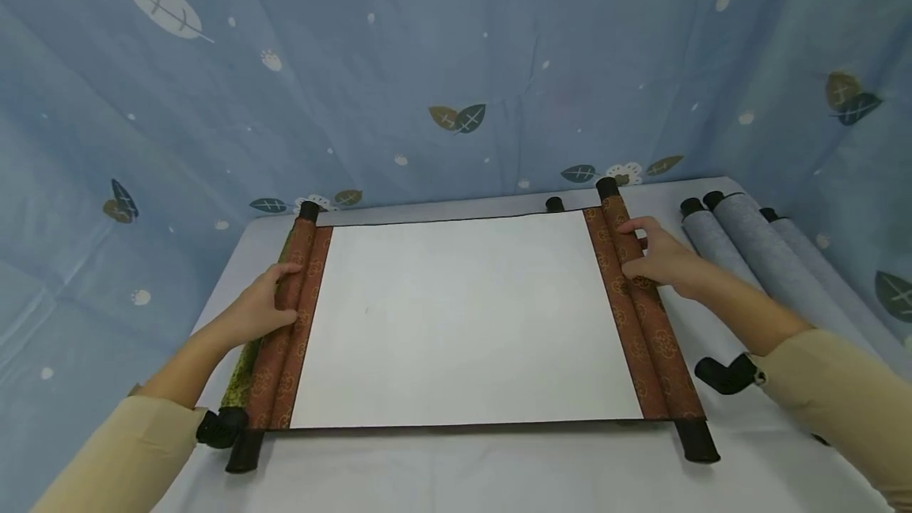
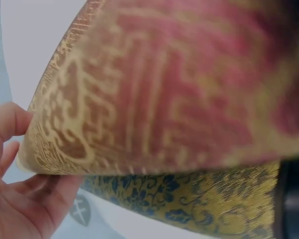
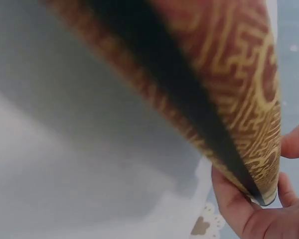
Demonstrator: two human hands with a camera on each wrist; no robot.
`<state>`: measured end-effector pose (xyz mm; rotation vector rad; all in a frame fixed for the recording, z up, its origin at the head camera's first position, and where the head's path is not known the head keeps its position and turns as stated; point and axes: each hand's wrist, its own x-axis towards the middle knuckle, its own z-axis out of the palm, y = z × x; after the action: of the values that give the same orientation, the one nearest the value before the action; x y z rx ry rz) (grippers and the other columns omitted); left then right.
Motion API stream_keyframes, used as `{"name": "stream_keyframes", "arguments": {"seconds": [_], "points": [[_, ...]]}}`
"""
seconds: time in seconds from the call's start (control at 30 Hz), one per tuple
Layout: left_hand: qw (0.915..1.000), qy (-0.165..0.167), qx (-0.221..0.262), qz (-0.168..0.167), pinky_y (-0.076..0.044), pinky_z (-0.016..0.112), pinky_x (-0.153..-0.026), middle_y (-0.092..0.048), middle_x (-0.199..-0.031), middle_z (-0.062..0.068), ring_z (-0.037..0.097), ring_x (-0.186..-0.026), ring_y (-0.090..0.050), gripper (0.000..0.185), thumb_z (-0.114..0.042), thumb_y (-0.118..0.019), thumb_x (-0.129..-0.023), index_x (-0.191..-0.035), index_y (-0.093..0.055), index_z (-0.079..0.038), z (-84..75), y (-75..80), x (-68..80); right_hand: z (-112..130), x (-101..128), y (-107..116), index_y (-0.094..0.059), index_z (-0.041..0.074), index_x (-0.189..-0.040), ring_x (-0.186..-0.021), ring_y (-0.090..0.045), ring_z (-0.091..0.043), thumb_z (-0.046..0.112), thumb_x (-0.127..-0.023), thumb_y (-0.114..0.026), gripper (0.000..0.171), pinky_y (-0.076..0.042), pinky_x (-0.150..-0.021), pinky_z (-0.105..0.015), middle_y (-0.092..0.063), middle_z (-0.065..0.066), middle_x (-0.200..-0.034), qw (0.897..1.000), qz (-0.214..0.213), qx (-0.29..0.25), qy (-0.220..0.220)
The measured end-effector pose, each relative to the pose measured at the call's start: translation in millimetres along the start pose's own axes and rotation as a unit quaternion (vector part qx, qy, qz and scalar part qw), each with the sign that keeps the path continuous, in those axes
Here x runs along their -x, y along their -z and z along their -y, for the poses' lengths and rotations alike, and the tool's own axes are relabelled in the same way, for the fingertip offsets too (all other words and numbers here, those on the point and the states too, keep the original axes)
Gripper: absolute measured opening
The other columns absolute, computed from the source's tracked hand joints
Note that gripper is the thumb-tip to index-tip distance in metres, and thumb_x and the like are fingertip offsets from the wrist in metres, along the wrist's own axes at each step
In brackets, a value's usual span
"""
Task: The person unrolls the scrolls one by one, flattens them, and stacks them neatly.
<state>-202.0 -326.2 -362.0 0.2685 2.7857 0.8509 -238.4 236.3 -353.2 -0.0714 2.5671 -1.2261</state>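
Note:
A scroll lies spread between my hands, its blank white sheet framed by reddish-brown brocade ends with gold patterning. My left hand grips the left roll, thumb on the near face and fingers around the outer side. The right roll is held by my right hand in the same way. Black knobs cap the rolls. In the left wrist view, the left hand curls around the brocade; in the right wrist view, the right hand does likewise.
A green-gold scroll with dark blue flowers lies beside and partly under the left roll. Several grey scrolls with black ends lie on the right. Another black knob pokes out behind the sheet. A blue leaf-print curtain backs the white table.

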Motion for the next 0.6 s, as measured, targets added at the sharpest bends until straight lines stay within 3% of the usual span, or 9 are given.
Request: {"name": "stream_keyframes", "arguments": {"seconds": [0.1, 0.27, 0.33, 0.5, 0.6], "points": [[0.9997, 0.009, -0.023, 0.006, -0.038, 0.059, -0.084, -0.021, -0.140, 0.040, 0.056, -0.122, -0.030, 0.074, 0.001, -0.056, -0.082, -0.143, -0.015, 0.010, 3.9, 3.0, -6.6, 6, -9, -2, -0.017, -0.003, -0.143, -0.063, -0.036, -0.016, -0.004, -0.076, -0.055, 0.077, -0.034, -0.050, -0.028, -0.025, -0.035, -0.128, 1.000, 0.007, -0.007, 0.003], [0.9987, 0.017, -0.049, -0.001, -0.038, 0.049, -0.075, -0.024, -0.137, 0.042, 0.047, -0.107, -0.040, 0.075, 0.001, -0.055, -0.081, -0.143, -0.016, 0.011, 10.6, 5.0, -16.3, 9, -21, -7, -0.015, -0.002, -0.143, -0.062, -0.033, -0.018, -0.005, -0.077, -0.054, 0.077, -0.034, -0.054, -0.031, -0.015, -0.036, -0.138, 0.999, 0.024, -0.013, -0.023], [0.9986, 0.016, -0.050, -0.001, -0.038, 0.048, -0.074, -0.025, -0.136, 0.042, 0.046, -0.103, -0.041, 0.075, 0.002, -0.056, -0.080, -0.143, -0.016, 0.012, 12.6, 4.2, -19.9, 8, -25, -8, -0.014, -0.001, -0.144, -0.067, -0.033, -0.021, -0.005, -0.077, -0.053, 0.077, -0.036, -0.059, -0.035, -0.014, -0.036, -0.140, 0.999, 0.031, -0.017, -0.033], [0.9984, 0.019, -0.053, 0.003, -0.040, 0.054, -0.080, -0.028, -0.133, 0.043, 0.055, -0.113, -0.037, 0.075, 0.003, -0.057, -0.079, -0.141, -0.017, 0.014, 18.2, 1.2, -26.2, 0, -30, -11, -0.011, 0.000, -0.146, -0.087, -0.035, -0.032, -0.004, -0.077, -0.054, 0.082, -0.042, -0.075, -0.051, -0.015, -0.036, -0.139, 0.997, 0.052, -0.039, -0.047], [0.9982, 0.019, -0.056, 0.004, -0.041, 0.050, -0.076, -0.029, -0.132, 0.044, 0.052, -0.110, -0.041, 0.074, 0.004, -0.056, -0.078, -0.141, -0.018, 0.015, 20.0, 1.0, -28.0, -5, -31, -14, -0.009, 0.000, -0.146, -0.097, -0.035, -0.036, -0.004, -0.077, -0.055, 0.083, -0.040, -0.085, -0.060, -0.016, -0.036, -0.137, 0.995, 0.063, -0.057, -0.058]]}}
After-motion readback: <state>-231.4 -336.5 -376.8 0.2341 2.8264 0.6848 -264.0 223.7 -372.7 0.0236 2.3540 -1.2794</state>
